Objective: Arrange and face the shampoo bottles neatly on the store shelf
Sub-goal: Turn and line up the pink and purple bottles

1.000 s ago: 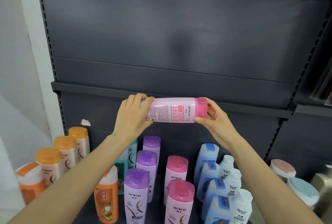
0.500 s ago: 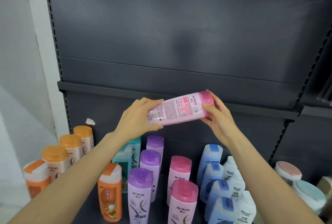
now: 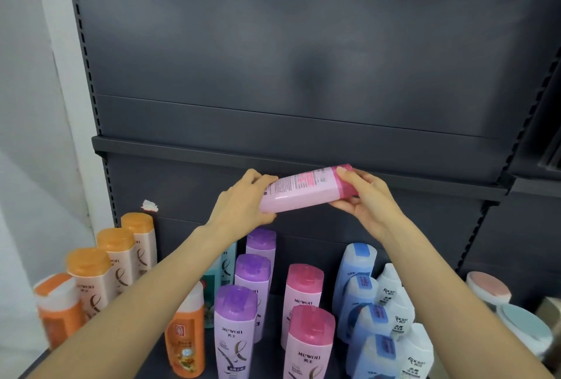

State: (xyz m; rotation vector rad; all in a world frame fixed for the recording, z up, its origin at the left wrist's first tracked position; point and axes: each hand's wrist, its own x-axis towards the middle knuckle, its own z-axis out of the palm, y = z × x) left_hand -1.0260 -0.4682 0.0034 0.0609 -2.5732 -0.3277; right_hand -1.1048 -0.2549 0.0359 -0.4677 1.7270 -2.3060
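A pink shampoo bottle [image 3: 299, 191] lies almost sideways in the air in front of the dark shelf, its pink cap up to the right and its back label facing me. My left hand [image 3: 243, 208] grips its base end. My right hand [image 3: 362, 196] grips the cap end, thumb across the cap. Below, on the shelf [image 3: 270, 311], stand rows of bottles: two pink ones [image 3: 303, 290], three purple ones [image 3: 252, 275], several blue ones [image 3: 358, 263] and white ones [image 3: 394, 290], and orange-capped ones [image 3: 117, 254] at the left.
An upper shelf edge [image 3: 212, 155] runs just behind the held bottle. An orange bottle with a white cap [image 3: 185, 336] and a teal bottle [image 3: 226, 266] stand partly behind my left forearm. Round pink [image 3: 488, 287] and blue-green [image 3: 525, 324] lids sit at the right.
The held bottle has tilted from level, cap end rising to the right. It has also turned about its length, so the label now sits on its upper side. Both hands kept their hold.
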